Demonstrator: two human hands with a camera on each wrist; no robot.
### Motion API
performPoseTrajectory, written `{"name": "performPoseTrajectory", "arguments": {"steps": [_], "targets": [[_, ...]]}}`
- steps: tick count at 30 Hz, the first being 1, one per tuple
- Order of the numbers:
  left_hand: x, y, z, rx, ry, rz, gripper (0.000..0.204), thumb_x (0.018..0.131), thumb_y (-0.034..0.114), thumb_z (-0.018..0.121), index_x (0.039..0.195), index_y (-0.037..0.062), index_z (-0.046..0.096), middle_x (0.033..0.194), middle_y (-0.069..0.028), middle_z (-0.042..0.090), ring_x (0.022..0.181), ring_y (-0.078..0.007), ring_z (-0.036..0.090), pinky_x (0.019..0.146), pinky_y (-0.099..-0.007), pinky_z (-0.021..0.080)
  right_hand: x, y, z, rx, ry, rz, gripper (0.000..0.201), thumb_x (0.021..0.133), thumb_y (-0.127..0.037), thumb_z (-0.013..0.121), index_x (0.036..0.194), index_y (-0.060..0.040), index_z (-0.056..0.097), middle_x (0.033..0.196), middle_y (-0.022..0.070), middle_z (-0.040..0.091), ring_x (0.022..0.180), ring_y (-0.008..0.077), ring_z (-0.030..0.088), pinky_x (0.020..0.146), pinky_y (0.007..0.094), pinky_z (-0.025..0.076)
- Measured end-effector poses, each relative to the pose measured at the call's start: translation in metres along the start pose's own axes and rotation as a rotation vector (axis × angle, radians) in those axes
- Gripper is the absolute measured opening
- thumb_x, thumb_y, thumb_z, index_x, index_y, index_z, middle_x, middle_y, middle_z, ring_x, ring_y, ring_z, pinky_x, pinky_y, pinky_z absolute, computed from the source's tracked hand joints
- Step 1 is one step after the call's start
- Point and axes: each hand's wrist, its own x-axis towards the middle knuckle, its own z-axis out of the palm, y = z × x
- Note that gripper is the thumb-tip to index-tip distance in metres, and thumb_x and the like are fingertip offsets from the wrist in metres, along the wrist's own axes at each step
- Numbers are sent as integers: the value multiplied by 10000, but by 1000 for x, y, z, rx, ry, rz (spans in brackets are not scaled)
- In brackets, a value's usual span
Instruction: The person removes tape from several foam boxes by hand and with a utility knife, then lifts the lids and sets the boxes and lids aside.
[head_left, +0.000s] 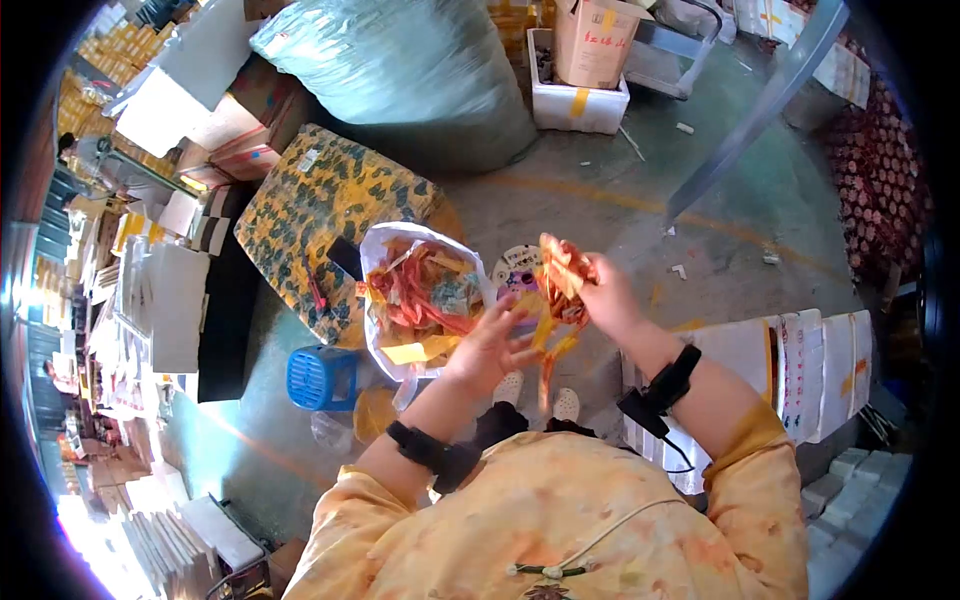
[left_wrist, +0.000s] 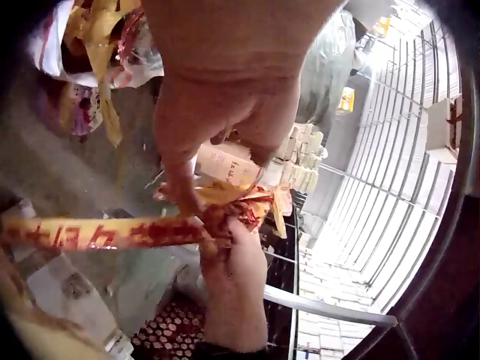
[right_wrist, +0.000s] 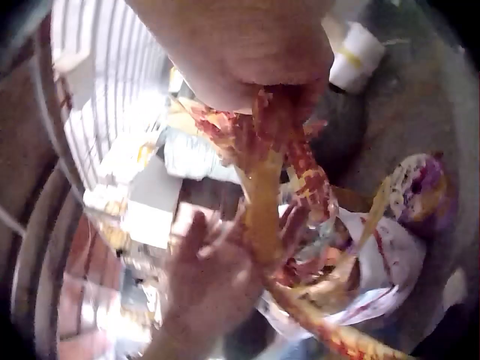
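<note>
My right hand [head_left: 607, 295] grips a crumpled bundle of red-and-yellow printed tape [head_left: 562, 275] in front of my body. A long flat tail of tape [left_wrist: 105, 234] hangs from it, with red characters on yellow in the left wrist view. Beside the bundle is my left hand [head_left: 485, 350], its fingers spread and fairly straight. In the right wrist view the left hand [right_wrist: 214, 277] has its fingertips right at the hanging strip [right_wrist: 262, 217]. To the left stands a white sack [head_left: 372, 330], open at the top, filled with tangled red and yellow strips [head_left: 405, 285].
Behind the sack lies a yellow-and-black patterned slab [head_left: 330, 200] with a dark phone-like object [head_left: 346, 258]. A blue plastic stool [head_left: 320, 378] is at left. A large green bag [head_left: 400, 80] and a white foam box [head_left: 580, 105] stand beyond. Foam boxes [head_left: 800, 375] line the right.
</note>
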Motion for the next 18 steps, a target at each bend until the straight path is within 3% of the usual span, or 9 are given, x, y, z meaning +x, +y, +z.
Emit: {"name": "performPoseTrajectory", "arguments": {"steps": [1, 4, 6, 10, 11, 14, 16, 17, 18], "targets": [[0, 10, -3, -15, -2, 31, 496, 892, 272, 512, 1322, 129, 310, 1185, -104, 486, 1033, -255, 508, 830, -410, 474, 13, 16, 11, 138, 94, -111, 296, 800, 3, 543, 1089, 1, 478, 1018, 103, 575, 966, 162, 542, 830, 286, 438], [15, 23, -38, 66, 71, 48, 364, 906, 231, 474, 1220, 62, 406, 1124, -113, 534, 937, -221, 553, 812, -352, 488, 23, 22, 46, 199, 230, -201, 250, 793, 18, 549, 1034, 2, 482, 1005, 87, 573, 911, 163, 555, 815, 298, 448], [31, 20, -62, -122, 195, 42, 262, 913, 219, 465, 1131, 74, 470, 1048, -76, 558, 883, -199, 565, 802, -345, 478, 16, 10, 59, -82, 272, -248, 282, 779, -56, 601, 1023, -28, 463, 1030, 127, 557, 924, 228, 563, 810, 321, 438], [19, 38, -47, 41, -68, 63, 241, 890, 138, 507, 1114, 56, 471, 1059, -84, 553, 955, -207, 562, 838, -352, 475, -6, 17, 88, -291, 54, -395, 359, 725, -127, 656, 1028, -40, 483, 1094, 167, 529, 987, 322, 531, 831, 371, 428], [14, 42, -37, -1, -16, 126, 251, 853, 48, 514, 1100, 27, 477, 1030, -97, 562, 942, -218, 576, 818, -351, 494, -8, 19, 93, -349, -20, -451, 375, 716, -142, 663, 1033, -40, 490, 1116, 171, 522, 1004, 332, 521, 841, 382, 424], [38, 56, -90, 126, 171, 143, 254, 851, 8, 467, 1103, 25, 492, 1037, -112, 570, 911, -245, 597, 791, -384, 512, -15, 8, 100, -653, -250, -547, 472, 695, -162, 668, 1115, -49, 485, 1199, 172, 476, 1078, 336, 477, 890, 408, 400], [45, 79, -113, 234, 277, 332, 195, 815, -21, 470, 988, 20, 551, 891, -90, 604, 778, -235, 611, 687, -349, 527, -22, 17, 101, -712, -276, -549, 542, 699, -178, 663, 1195, -81, 466, 1273, 166, 421, 1154, 347, 416, 947, 432, 357], [48, 93, -127, 555, 423, 456, 142, 804, -11, 481, 913, 21, 566, 814, -73, 604, 741, -215, 605, 646, -313, 504, -26, 20, 97, -707, -258, -554, 549, 700, -177, 662, 1204, -89, 463, 1277, 165, 418, 1163, 349, 408, 955, 436, 350], [55, 107, -156, 1171, 634, 672, 134, 757, -4, 514, 885, 1, 554, 765, -99, 593, 719, -237, 594, 641, -310, 480, -29, 23, 92, -705, -236, -555, 557, 700, -177, 661, 1213, -97, 460, 1282, 164, 414, 1171, 352, 400, 962, 440, 342]]}}
